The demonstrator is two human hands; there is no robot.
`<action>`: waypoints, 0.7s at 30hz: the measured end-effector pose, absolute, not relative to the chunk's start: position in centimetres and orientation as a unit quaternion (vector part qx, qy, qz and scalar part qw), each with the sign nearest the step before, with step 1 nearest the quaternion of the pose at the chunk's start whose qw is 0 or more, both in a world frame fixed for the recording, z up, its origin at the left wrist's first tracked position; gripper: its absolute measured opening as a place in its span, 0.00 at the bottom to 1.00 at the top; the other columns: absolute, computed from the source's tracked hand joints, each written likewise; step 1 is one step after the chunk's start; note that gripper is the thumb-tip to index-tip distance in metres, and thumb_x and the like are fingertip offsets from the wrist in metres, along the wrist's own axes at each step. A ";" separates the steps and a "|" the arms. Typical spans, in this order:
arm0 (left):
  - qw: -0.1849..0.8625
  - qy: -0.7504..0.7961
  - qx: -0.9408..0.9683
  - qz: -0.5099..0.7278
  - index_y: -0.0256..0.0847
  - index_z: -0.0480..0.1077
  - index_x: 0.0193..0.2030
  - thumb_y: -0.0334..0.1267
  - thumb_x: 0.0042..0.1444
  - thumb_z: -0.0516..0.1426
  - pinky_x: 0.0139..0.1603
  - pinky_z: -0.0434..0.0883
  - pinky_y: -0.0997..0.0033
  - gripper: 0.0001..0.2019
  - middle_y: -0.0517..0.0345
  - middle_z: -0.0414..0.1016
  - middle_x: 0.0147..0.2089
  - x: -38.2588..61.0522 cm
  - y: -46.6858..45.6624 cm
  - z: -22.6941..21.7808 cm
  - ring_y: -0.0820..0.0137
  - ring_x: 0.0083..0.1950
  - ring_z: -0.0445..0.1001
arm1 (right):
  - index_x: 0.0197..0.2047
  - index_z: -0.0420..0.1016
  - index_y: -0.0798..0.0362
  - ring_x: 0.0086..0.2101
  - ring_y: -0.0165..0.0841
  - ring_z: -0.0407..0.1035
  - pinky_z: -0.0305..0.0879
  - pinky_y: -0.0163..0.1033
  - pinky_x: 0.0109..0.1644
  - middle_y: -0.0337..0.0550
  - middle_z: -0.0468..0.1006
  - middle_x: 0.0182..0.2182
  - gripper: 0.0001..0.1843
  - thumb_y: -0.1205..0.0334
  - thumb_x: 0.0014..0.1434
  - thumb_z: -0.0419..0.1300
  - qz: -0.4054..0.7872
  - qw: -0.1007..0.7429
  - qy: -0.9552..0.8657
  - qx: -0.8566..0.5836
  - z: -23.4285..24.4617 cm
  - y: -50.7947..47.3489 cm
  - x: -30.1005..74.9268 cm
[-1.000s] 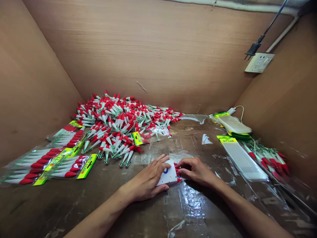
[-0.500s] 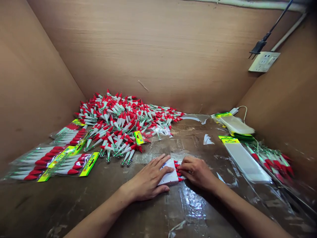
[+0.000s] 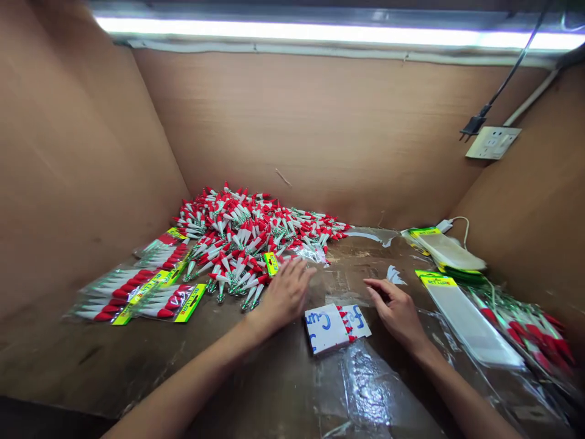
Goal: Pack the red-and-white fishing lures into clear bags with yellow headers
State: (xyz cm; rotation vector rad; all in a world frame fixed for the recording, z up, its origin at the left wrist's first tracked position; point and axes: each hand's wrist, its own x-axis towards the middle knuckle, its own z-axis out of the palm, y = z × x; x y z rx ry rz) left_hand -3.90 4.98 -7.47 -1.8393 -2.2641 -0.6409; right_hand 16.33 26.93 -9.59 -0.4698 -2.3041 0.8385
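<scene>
On the table between my hands lies a small white folded card box [image 3: 326,328] with blue handwriting, red lure tips showing in a slot near its right side. My left hand [image 3: 287,289] is up and to the left of it, fingers stretched out, holding nothing I can see. It hovers by the front of a heap of red-and-white squid lures [image 3: 242,228] and partly covers a clear packet with a yellow label [image 3: 271,264]. To the right of the box, apart from it, my right hand [image 3: 397,312] has its thumb and fingers apart, with nothing visible in them.
Filled lure packets [image 3: 137,283] with yellow labels lie at the left. Clear bags [image 3: 470,320] with yellow headers are at the right, a second stack [image 3: 450,249] behind, and more lures [image 3: 530,332] beside them. A plug [image 3: 474,125] hangs near a wall socket [image 3: 493,143].
Both hands have come off the white card box, left hand toward the heap, right hand outward. Blue writing on the box now shows. The camera has tilted up, bringing a lamp tube into view.
</scene>
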 end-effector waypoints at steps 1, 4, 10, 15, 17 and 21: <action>0.112 -0.769 -0.595 -0.207 0.42 0.60 0.67 0.27 0.62 0.50 0.73 0.44 0.38 0.25 0.46 0.55 0.73 -5.4 5.6 -7.0 0.52 0.76 0.46 | 0.52 0.77 0.50 0.42 0.41 0.73 0.68 0.46 0.48 0.48 0.79 0.42 0.16 0.53 0.68 0.54 0.326 0.319 -0.871 -0.183 -9.7 27.2 16.3; 0.151 -0.766 -0.596 -0.186 0.42 0.72 0.53 0.24 0.62 0.49 0.71 0.49 0.34 0.18 0.47 0.69 0.63 -8.3 7.1 -5.8 0.51 0.73 0.55 | 0.54 0.76 0.51 0.42 0.41 0.72 0.69 0.47 0.48 0.49 0.79 0.43 0.20 0.49 0.66 0.57 0.370 0.331 -0.843 -0.209 -10.0 27.4 16.0; 0.209 -0.701 -0.652 -0.199 0.43 0.74 0.51 0.27 0.67 0.49 0.70 0.56 0.41 0.15 0.51 0.76 0.54 -4.2 6.0 -5.2 0.57 0.68 0.63 | 0.57 0.70 0.52 0.37 0.39 0.77 0.75 0.45 0.40 0.54 0.79 0.49 0.32 0.37 0.60 0.60 0.742 0.155 -0.603 -0.248 -8.8 25.7 15.4; 0.140 -0.661 -0.697 -0.241 0.48 0.70 0.59 0.43 0.66 0.56 0.72 0.55 0.46 0.16 0.53 0.68 0.65 -0.6 3.3 -4.9 0.56 0.70 0.60 | 0.70 0.50 0.52 0.32 0.32 0.76 0.71 0.37 0.38 0.41 0.80 0.36 0.53 0.59 0.48 0.75 0.785 0.130 -0.579 -0.178 -7.3 23.6 14.4; 0.059 -0.678 -0.675 -0.284 0.47 0.59 0.69 0.55 0.61 0.59 0.72 0.54 0.47 0.33 0.48 0.58 0.72 -0.9 2.6 -4.0 0.53 0.73 0.55 | 0.74 0.40 0.52 0.29 0.31 0.74 0.68 0.36 0.35 0.35 0.78 0.30 0.61 0.60 0.48 0.74 0.766 0.144 -0.611 -0.137 -6.6 23.2 14.1; -0.118 -0.706 -0.589 -0.376 0.43 0.46 0.74 0.58 0.58 0.60 0.71 0.55 0.47 0.44 0.42 0.53 0.74 -3.2 2.9 -3.0 0.53 0.74 0.53 | 0.75 0.31 0.47 0.30 0.31 0.73 0.66 0.36 0.34 0.35 0.79 0.30 0.64 0.59 0.50 0.73 0.742 0.104 -0.661 -0.049 -5.2 22.3 14.0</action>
